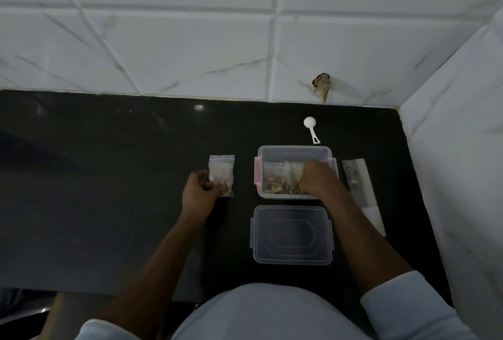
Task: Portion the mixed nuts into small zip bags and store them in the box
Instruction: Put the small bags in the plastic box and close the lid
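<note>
Left grip (198,190) tight on clear, nut-filled zip bag (221,173); right grip (317,179) unclear inside translucent box (294,149).

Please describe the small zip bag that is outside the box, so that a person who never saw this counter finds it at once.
On the black counter, find the open clear box, with its lid lying in front of it. Left of the box, apart from it, is a small zip bag of nuts, which the left hand grips. The other small bags stand inside the box.
</note>
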